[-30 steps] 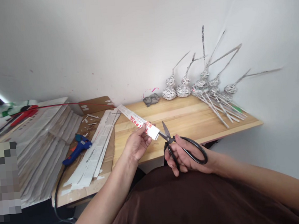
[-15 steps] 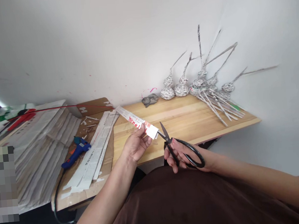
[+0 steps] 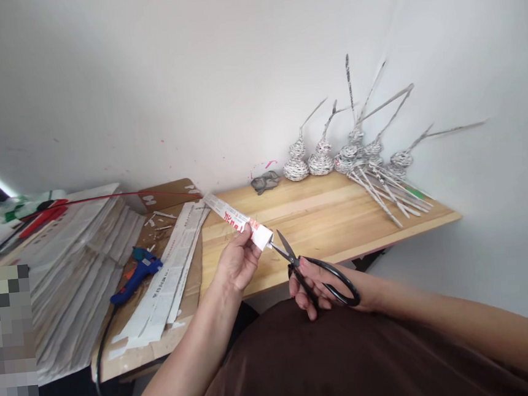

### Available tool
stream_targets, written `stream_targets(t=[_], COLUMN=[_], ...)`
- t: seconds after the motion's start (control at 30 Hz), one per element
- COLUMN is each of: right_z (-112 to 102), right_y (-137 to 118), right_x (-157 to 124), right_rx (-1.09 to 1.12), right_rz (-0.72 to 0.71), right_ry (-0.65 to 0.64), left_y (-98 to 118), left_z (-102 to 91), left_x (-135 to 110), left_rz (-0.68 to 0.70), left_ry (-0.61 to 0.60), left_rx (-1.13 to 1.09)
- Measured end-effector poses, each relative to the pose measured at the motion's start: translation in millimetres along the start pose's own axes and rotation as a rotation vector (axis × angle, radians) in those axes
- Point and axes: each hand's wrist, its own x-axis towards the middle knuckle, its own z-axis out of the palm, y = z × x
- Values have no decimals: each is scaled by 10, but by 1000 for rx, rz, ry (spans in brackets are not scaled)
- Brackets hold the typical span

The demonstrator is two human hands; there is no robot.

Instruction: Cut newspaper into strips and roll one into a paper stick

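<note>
My left hand pinches a folded strip of newspaper with red print, close to its near end. The strip slants away toward the back left over the wooden table. In my right hand is a pair of black-handled scissors, fingers through the loops. Its blades are parted, and the lower one meets the near end of the strip, where it seems to slip inside the fold. How deep that tip sits is hidden by the paper.
Left of the hands lie cut newspaper strips, a blue glue gun and a tall newspaper stack. Woven paper gourds, a grey cloth-like lump and rolled paper sticks rest along the back of the wooden table.
Both hands have shifted slightly left together. The scissors' lower blade stays at the strip's near end, still parted from the upper one. The view has tilted a little upward.
</note>
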Motion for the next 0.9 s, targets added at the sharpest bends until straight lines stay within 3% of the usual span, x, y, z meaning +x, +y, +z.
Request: stream_targets(t=[0.3,0.5,0.9], right_z=[-22,-3,-58], right_y=[21,63,248], right_x=[125,148,153], right_rx=[91,138,97], right_rz=[-43,-10,51], right_ry=[20,15,46], left_y=[-150,-198,-275], left_z=[-113,-106,-167], left_x=[-23,-69,3], left_rz=[-38,-17,-21], left_ry=[-12,-141,-159], left_rx=[58,138,137])
